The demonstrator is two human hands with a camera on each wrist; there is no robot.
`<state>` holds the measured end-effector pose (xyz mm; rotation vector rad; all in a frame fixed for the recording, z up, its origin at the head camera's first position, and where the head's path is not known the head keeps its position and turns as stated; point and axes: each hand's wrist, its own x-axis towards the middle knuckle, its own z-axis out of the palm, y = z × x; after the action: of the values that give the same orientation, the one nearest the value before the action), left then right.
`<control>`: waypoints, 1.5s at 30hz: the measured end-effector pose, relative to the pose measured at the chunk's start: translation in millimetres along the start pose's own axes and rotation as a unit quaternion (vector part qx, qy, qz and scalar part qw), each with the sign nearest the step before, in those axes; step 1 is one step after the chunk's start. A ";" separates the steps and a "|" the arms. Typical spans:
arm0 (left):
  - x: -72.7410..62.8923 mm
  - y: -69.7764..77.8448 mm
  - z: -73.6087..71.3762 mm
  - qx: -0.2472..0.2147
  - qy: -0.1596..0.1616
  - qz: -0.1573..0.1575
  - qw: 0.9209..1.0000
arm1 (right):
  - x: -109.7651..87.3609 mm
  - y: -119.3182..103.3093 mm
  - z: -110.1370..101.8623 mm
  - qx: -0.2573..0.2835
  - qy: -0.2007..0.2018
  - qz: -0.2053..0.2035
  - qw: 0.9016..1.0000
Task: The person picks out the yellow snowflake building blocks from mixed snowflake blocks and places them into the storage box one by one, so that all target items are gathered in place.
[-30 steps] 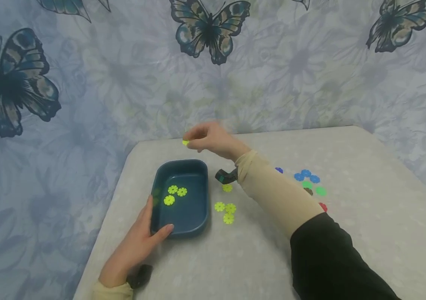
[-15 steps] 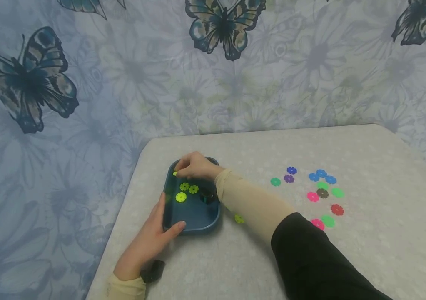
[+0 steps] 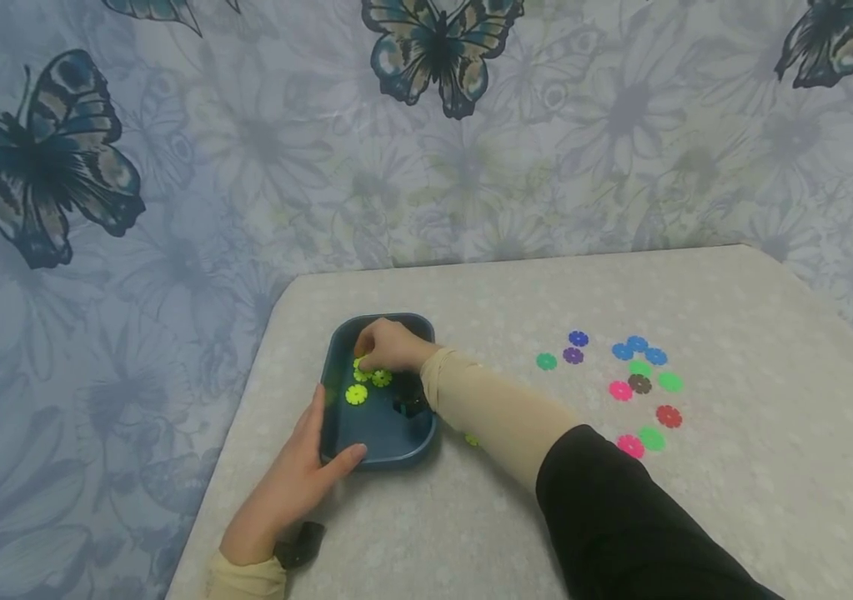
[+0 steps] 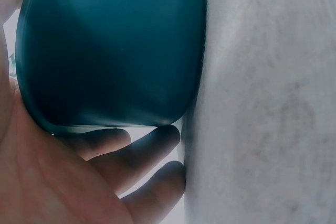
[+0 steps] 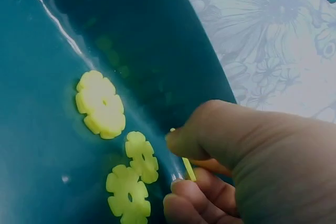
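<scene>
My left hand (image 3: pixel 279 483) holds the dark blue tray (image 3: pixel 381 446) at its near left corner, thumb at the front rim and fingers along the side. In the left wrist view, fingers reach past the tray's wall (image 4: pixel 121 66). Inside the tray my right hand (image 3: pixel 394 346) pinches a yellow notched disc, low over the floor. That disc (image 5: pixel 189 169) stands nearly edge-on between thumb and fingers in the right wrist view. Three more yellow discs (image 5: pixel 101 104) lie flat on the tray's floor beside it, with a flower-like outline and a slot in the middle.
Right of the tray a yellow disc (image 3: pixel 472 439) shows partly beneath my right sleeve (image 3: pixel 501 417). Farther right lie several loose discs: blue (image 3: pixel 637 342), purple (image 3: pixel 573 356), green (image 3: pixel 670 382), pink (image 3: pixel 620 391), brown (image 3: pixel 639 384) and red (image 3: pixel 669 417). A patterned wall stands behind the table.
My right hand has come down from beyond the tray's far edge into the tray, the yellow disc still pinched. The left hand keeps its hold. The head view has shifted slightly.
</scene>
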<state>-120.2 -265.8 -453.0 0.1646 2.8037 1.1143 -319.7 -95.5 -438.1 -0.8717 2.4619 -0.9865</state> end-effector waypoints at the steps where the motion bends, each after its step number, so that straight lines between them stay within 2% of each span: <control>1: 0.2 0.2 -0.1 0.002 0.002 0.001 1.000 | 0.2 0.0 -0.1 -0.005 -0.005 -0.003 1.000; 6: 1.2 2.7 -2.3 0.007 0.003 0.008 1.000 | 2.5 0.3 -0.9 -0.032 -0.021 -0.020 0.999; 11: 2.1 4.4 -5.3 0.013 0.004 0.010 1.000 | 5.4 -0.8 -0.9 -0.062 -0.016 -0.024 0.998; 17: 0.5 6.1 -6.5 0.013 -0.001 0.000 1.000 | 3.5 -5.3 3.2 -0.086 -0.023 -0.023 0.996; 23: -2.7 6.0 -3.6 0.006 -0.013 -0.013 1.000 | -1.4 -6.2 8.3 -0.089 -0.029 -0.018 0.995; 31: -2.0 7.1 -2.3 0.001 -0.012 -0.011 1.000 | 0.9 -1.9 7.7 -0.091 -0.025 -0.025 0.995; 37: -0.3 6.1 -0.7 0.004 -0.006 -0.010 1.000 | 1.9 -2.7 6.3 -0.093 -0.002 -0.043 0.995; 41: 0.5 3.3 0.8 -0.002 -0.006 -0.013 1.000 | 0.0 -7.2 4.4 -0.060 0.046 -0.054 0.996; 45: 2.3 2.5 -0.2 -0.003 -0.010 -0.014 1.000 | -13.7 -16.6 -14.7 0.024 0.084 -0.069 0.994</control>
<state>-122.4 -263.8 -451.4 0.1349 2.7753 1.1084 -310.2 -88.7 -414.8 -0.9901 2.5314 -1.2073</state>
